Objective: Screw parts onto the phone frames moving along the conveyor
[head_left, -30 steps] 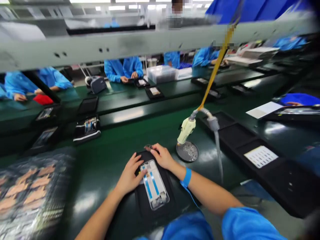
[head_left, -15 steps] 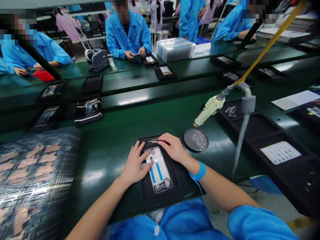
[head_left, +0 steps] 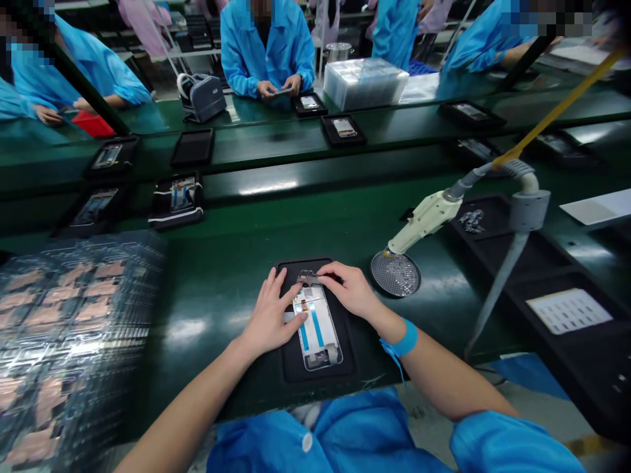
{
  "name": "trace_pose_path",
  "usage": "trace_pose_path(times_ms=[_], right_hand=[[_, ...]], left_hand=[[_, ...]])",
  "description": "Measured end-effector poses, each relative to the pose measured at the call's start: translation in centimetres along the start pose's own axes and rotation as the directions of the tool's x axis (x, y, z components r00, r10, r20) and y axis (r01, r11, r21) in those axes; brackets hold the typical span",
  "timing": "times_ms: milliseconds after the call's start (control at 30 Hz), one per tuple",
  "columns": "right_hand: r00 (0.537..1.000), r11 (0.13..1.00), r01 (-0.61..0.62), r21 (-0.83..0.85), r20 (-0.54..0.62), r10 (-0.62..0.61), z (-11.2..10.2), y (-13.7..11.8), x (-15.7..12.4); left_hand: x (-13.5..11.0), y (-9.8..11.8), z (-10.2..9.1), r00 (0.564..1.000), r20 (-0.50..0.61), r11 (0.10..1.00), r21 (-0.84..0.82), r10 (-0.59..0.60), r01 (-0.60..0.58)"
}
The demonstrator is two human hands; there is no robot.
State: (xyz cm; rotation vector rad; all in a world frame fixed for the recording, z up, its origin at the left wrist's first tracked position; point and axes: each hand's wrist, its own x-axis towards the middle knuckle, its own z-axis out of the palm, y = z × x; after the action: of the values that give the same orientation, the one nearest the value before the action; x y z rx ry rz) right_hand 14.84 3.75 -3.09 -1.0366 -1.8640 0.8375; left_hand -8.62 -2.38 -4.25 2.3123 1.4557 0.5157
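An opened phone body (head_left: 318,328) with a white inside and two blue strips lies in a black tray (head_left: 290,371) in front of me. At its top end, a small dark-grey metal cover plate (head_left: 309,278) is pinched between the thumb and fingers of my right hand (head_left: 351,290). My left hand (head_left: 273,316) rests along the phone's left side with fingers spread. Its index fingertip comes up to the plate's left edge, and its thumb lies over the phone's side. What lies under the plate is hidden.
An electric screwdriver (head_left: 426,220) hangs over a round dish of screws (head_left: 396,274) on the right. Beyond it stands a black tray with a white sheet of small parts (head_left: 569,310). Stacked clear trays of copper-coloured pieces (head_left: 81,309) stand left. Co-workers sit across the line.
The plate in my right hand has turned from edge-on to flatter and come down to the phone's top end. My left index finger has moved up to its edge. The view has shifted slightly.
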Motion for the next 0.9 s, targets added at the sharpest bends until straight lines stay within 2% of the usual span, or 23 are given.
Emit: trace_pose_path(times_ms=[133, 267, 367, 900], right_hand=[[0.997, 0.999, -0.018, -0.033, 0.075, 0.021, -0.3, -0.1, -0.1], [0.970, 0.997, 0.065, -0.039, 0.236, -0.054, -0.2, -0.2, -0.3], [0.948, 0.990, 0.125, -0.065, 0.301, -0.100, 0.0, 0.0, -0.4], [0.939, 0.970, 0.204, -0.133, 0.305, -0.156, 0.5, 0.1, -0.4]], left_hand=[[-1.7, 1.2, 0.0, 1.000, 0.005, 0.998, -0.057, -0.009, 0.010], [-3.2, 2.3, 0.0, 1.000, 0.014, 0.997, -0.080, 0.006, -0.005], [-3.7, 2.6, 0.2, 1.000, -0.008, 0.998, -0.064, 0.019, -0.019], [-3.8, 2.4, 0.9, 0.998, -0.057, 0.998, -0.052, 0.027, -0.030]])
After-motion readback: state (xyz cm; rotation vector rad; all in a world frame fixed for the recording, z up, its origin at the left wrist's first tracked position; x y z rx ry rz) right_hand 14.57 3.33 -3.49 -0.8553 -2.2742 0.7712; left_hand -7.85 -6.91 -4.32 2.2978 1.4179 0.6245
